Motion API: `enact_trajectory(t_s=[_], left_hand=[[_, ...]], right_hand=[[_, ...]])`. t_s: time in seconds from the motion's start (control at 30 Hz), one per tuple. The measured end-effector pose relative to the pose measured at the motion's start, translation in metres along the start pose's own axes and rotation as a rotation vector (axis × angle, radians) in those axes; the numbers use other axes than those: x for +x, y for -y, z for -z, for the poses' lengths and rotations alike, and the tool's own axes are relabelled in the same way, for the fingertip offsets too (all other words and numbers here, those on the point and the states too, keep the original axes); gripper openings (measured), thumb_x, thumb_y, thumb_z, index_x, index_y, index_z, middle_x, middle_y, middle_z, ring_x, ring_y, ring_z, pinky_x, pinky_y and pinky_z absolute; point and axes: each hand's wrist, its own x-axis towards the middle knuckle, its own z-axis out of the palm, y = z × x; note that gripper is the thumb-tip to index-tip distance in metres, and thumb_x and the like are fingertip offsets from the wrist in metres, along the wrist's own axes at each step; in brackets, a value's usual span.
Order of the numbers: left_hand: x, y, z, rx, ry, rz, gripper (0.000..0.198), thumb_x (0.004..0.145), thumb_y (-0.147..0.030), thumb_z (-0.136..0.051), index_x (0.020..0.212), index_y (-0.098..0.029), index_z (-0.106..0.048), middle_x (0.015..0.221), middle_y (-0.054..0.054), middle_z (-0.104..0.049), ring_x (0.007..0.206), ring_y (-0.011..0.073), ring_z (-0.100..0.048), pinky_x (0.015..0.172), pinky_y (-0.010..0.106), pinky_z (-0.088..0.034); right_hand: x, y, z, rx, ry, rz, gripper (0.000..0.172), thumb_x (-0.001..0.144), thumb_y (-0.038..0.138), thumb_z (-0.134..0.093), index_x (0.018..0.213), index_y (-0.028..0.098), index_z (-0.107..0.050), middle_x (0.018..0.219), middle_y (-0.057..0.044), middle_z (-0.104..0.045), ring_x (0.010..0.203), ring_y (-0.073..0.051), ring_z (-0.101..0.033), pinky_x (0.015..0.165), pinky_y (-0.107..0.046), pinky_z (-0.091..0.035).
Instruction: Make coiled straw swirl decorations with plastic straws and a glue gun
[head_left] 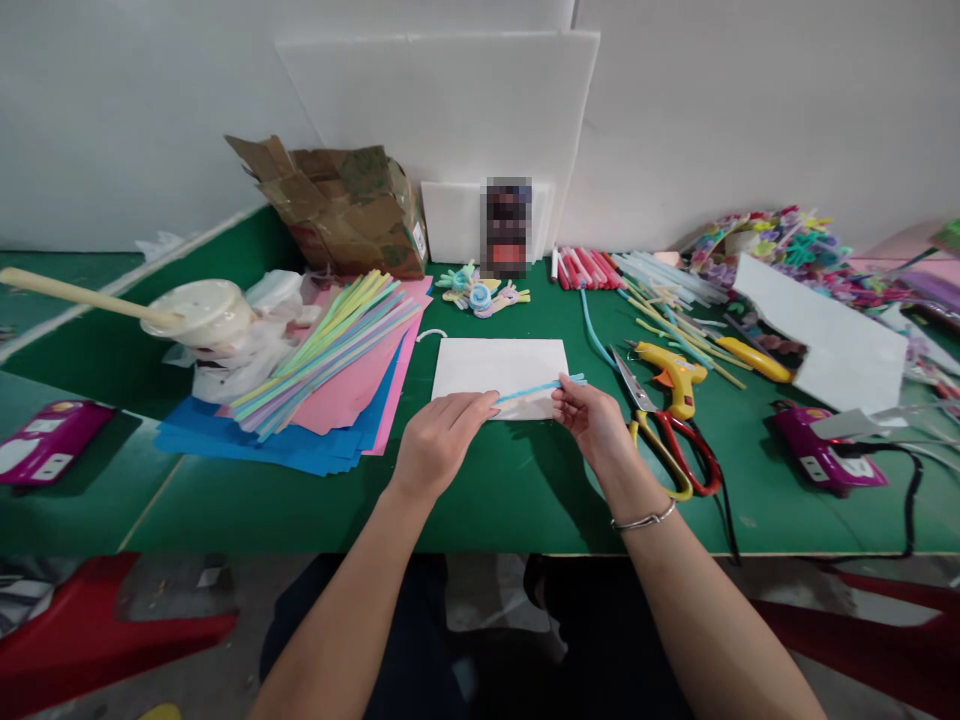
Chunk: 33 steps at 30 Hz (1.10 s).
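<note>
Both my hands hold a thin light-blue foam strip (534, 389) just above a white sheet (501, 368) on the green table (510, 500). My left hand (439, 437) pinches the strip's left end, fingers closed. Closed on the right part of the strip is my right hand (596, 418), with a silver bangle on that wrist. The strip runs slightly upward to the right.
Pastel strips (330, 340) lie on pink and blue sheets (300, 440) at left. Scissors (667, 440) and a yellow glue gun (675, 375) lie right of my hands. Finished foam flowers (480, 290), a torn cardboard box (345, 205) and a purple device (821, 455) are also here.
</note>
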Motion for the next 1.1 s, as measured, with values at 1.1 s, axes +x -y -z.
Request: enact_trajectory(t_s=[1.1], left_hand=[[-0.0011,-0.0024,0.0017,0.041,0.032,-0.135,0.02,0.085,-0.006,-0.049,0.099,-0.014,-0.06,0.09,0.007,-0.071,0.084,0.0171,-0.068,0.072,0.029,-0.058]], right_hand=[[-0.0003,0.0078,-0.004,0.143,-0.099,-0.183,0.024,0.079,0.004,-0.053,0.058,0.012,-0.062,0.047,-0.002,-0.065,0.04,-0.006,-0.059,0.041,-0.009,-0.049]])
